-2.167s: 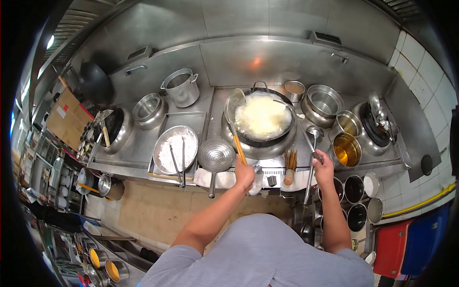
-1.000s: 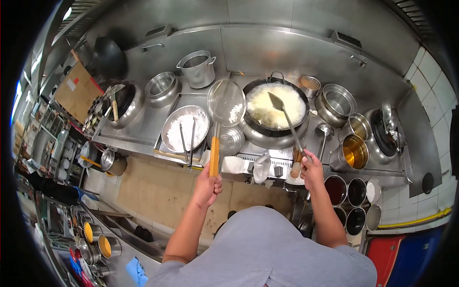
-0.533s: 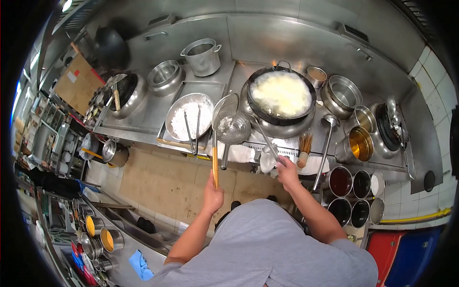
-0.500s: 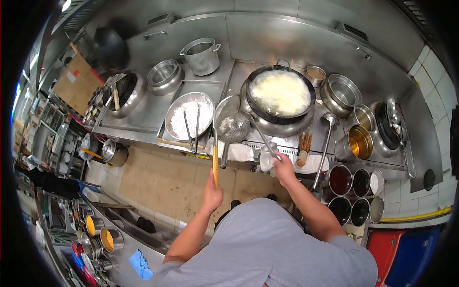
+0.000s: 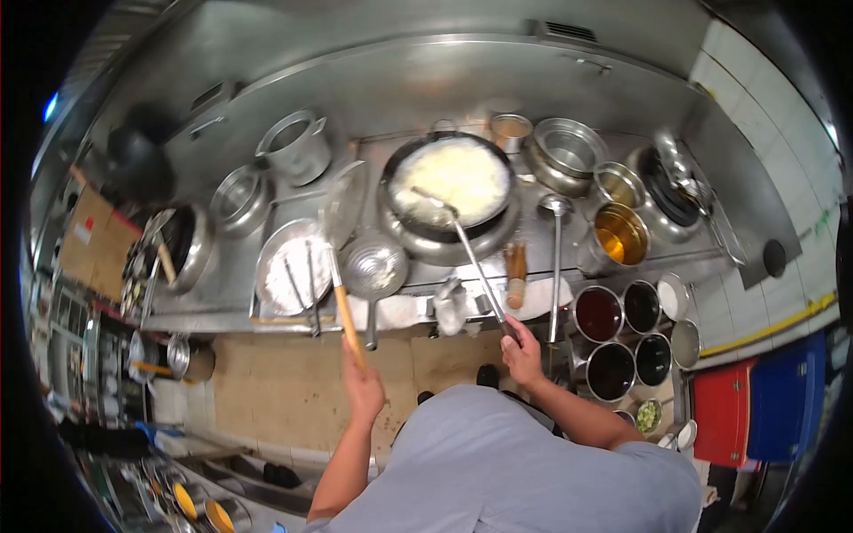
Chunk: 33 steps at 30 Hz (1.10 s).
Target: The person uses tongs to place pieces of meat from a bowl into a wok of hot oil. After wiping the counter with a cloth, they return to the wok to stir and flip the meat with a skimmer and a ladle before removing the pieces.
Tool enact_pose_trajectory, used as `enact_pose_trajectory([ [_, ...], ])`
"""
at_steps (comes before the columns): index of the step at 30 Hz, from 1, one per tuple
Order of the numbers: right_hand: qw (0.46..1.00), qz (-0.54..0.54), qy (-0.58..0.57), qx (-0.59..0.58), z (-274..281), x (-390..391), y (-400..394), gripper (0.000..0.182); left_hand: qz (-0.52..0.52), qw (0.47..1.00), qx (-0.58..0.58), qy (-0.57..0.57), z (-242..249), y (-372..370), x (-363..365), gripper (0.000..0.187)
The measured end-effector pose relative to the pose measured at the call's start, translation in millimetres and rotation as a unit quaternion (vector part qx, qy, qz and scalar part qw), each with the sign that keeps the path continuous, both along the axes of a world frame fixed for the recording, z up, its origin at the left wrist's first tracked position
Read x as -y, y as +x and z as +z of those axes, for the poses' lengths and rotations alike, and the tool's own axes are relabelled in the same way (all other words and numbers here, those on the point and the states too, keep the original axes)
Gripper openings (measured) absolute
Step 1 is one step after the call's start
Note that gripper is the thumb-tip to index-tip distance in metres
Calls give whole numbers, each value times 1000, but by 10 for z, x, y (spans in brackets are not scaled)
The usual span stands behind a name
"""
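My left hand (image 5: 362, 391) is closed round the wooden handle of a mesh skimmer (image 5: 345, 209). The skimmer's round head is tilted up beside a pan of white powder (image 5: 277, 282), in which metal tongs (image 5: 312, 289) rest. Held in my right hand (image 5: 522, 352) is a long-handled ladle (image 5: 475, 268). Its head reaches the pale yellow, foamy contents (image 5: 466, 173) of a black wok (image 5: 387, 197), and is partly hidden there. A perforated strainer (image 5: 373, 265) with bits of white on it lies on the counter between the pan and the wok.
A bamboo brush (image 5: 515, 277), a white cloth (image 5: 542, 300) and another ladle (image 5: 556, 253) lie right of the wok. Beyond them stand a pot of amber liquid (image 5: 629, 233) and several sauce pots (image 5: 597, 313). A tall pot (image 5: 295, 149) stands at the back left.
My right hand's ladle has moved from beside the skimmer into the wok. The left-hand skimmer has swung away from the perforated strainer and tilted up. The camera view has shifted.
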State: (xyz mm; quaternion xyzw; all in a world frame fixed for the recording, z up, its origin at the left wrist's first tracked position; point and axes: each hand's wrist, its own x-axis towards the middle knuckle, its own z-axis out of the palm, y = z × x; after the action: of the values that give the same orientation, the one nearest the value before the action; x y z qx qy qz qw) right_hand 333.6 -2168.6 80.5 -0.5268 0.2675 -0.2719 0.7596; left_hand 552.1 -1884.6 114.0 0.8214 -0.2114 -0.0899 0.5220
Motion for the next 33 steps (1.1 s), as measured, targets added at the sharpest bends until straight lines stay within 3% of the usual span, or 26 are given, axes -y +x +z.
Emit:
enact_pose_trajectory([
  [2,999,-35,-19,21,-8,83,-153,52,-9,1000,6,-25,198,46,180,90],
  [4,991,-131,27,30,62,169,-208,54,-9,964,-227,-137,729,28,401,90],
  [5,987,-162,12,-11,-112,325,-206,54,-11,946,-267,-184,860,37,570,87],
  [6,980,-189,-2,-55,-147,485,-193,51,-17,946,-267,-181,940,71,701,87],
  [8,974,-208,4,-92,-348,849,-162,48,-62,895,-377,-232,1074,131,941,82],
  [12,965,-231,61,-108,-244,1479,47,42,-115,839,-464,-262,1092,104,1460,76],
  [16,930,-260,-200,-168,-432,2857,592,36,-136,823,-487,-258,1139,41,1820,77],
  [18,887,-236,-287,-274,-316,3523,856,38,-138,822,-487,-261,1166,51,1911,77],
  [20,876,-207,-305,-312,-349,4130,1098,38,-127,820,-494,-260,1218,50,1964,78],
  [22,860,-173,-327,-351,-250,4367,1146,37,-127,824,-485,-265,1196,67,1946,78],
  [24,803,-97,-420,-411,-255,4488,1131,36,-123,827,-478,-268,1187,83,1927,79],
  [26,796,-124,-465,-368,-433,4382,1096,36,-116,855,-442,-247,1198,86,1860,78],
  [27,893,-122,-277,-333,-245,4185,1039,35,-98,864,-434,-235,1248,74,1847,79],
  [28,948,-116,-75,-287,-135,4013,953,34,-93,863,-436,-237,1222,92,1820,79],
  [33,957,-149,38,-247,355,2957,291,33,-89,866,-436,-229,1127,220,1612,83],
])
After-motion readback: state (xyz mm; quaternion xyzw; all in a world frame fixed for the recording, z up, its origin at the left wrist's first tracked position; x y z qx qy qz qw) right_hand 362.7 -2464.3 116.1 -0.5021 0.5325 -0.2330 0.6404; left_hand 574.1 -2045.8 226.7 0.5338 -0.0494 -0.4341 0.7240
